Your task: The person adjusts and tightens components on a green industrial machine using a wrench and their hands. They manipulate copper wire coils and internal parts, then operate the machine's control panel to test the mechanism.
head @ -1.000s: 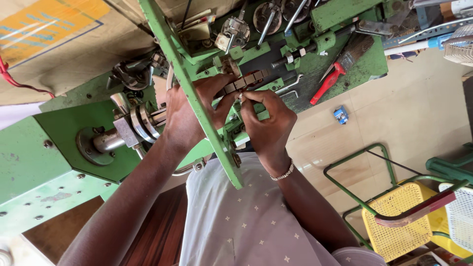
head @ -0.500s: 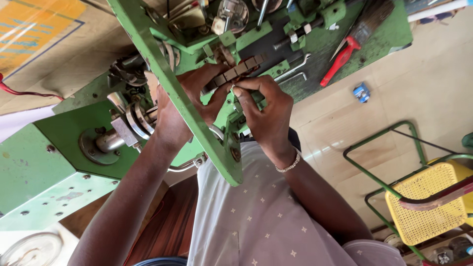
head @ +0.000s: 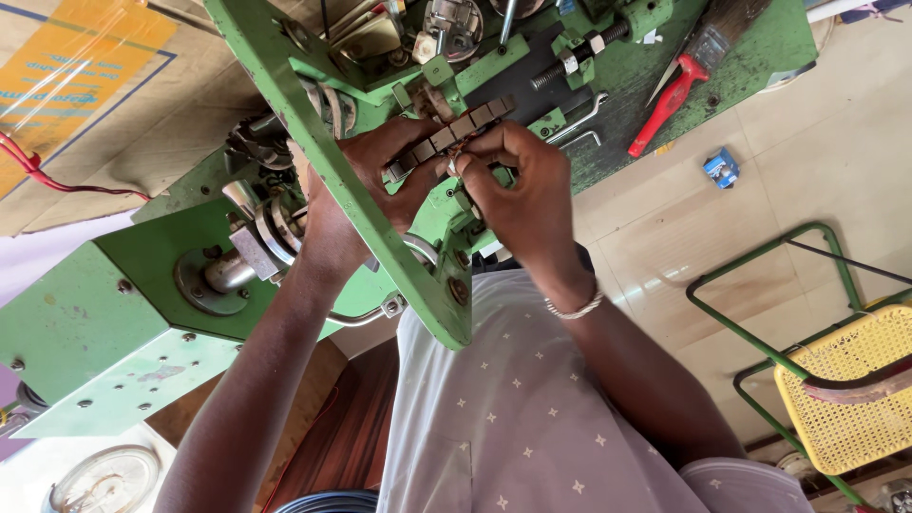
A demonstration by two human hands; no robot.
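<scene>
A green metal machine [head: 313,133] with a slanted frame bar fills the upper left. Both my hands are up against its mechanism. My left hand [head: 366,185] reaches from behind the slanted bar and grips the lower end of a segmented metal strip [head: 454,131] made of small brown blocks. My right hand [head: 527,195], with a thin bracelet at the wrist, pinches the same strip near its middle with thumb and fingertips. The strip runs diagonally up to the right over the machine's dark bed. Part of my left hand's fingers is hidden by the bar.
A red-handled brush [head: 670,90] and bolts lie on the green machine bed [head: 760,47]. A small blue box [head: 722,167] sits on the tiled floor. A yellow chair with a green frame [head: 841,389] stands at right. A cardboard box [head: 85,85] and red wire [head: 43,171] are at left.
The view has shifted down and right relative to the machine. My hands stay on the strip, which now shows more fully between them.
</scene>
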